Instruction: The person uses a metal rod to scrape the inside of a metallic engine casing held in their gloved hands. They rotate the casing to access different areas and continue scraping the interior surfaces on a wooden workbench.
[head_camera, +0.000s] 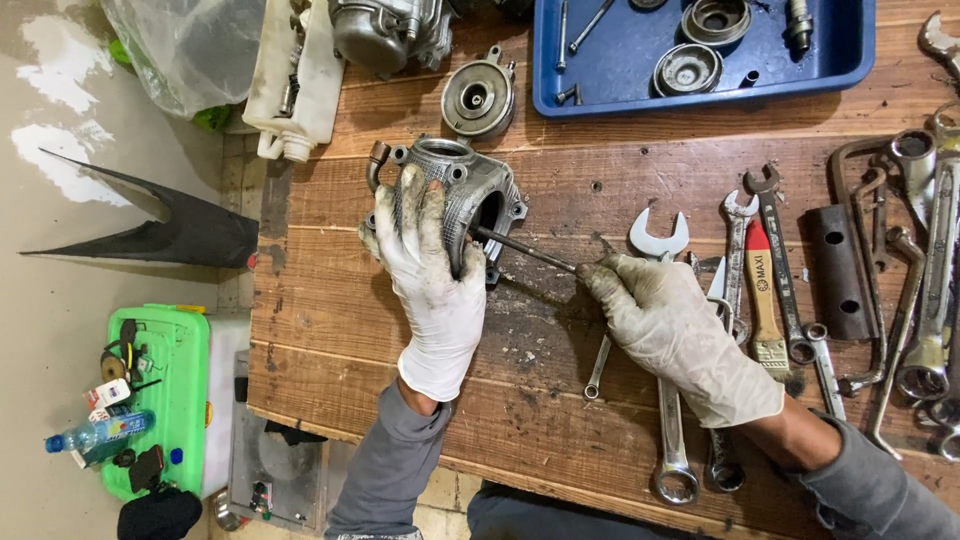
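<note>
Wooden planks, scratched and oil-stained, form the workbench (560, 400), which stands over a pale tiled floor. One grey metal engine cylinder (470, 195) lies on its side near the bench's back left corner, and everything else is placed from it. Behind it sits one round metal cover (478, 98); behind and to its right, one blue plastic tray (640, 85) holds two round metal parts and a few bolts. To its right, six or so open-ended and ring spanners (735, 260) lie side by side, with one paintbrush (765, 300) among them and more tools beyond. Down to its left, off the bench, stands one green box (170, 380) of oddments. Both hands wear dirty white gloves. The left hand (430, 270) drapes over the cylinder, fingers curled round its finned wall, gripping it. The right hand (670, 330), closed in a fist just right of the cylinder, holds one thin metal rod (525, 250) whose tip enters the cylinder's bore.
</note>
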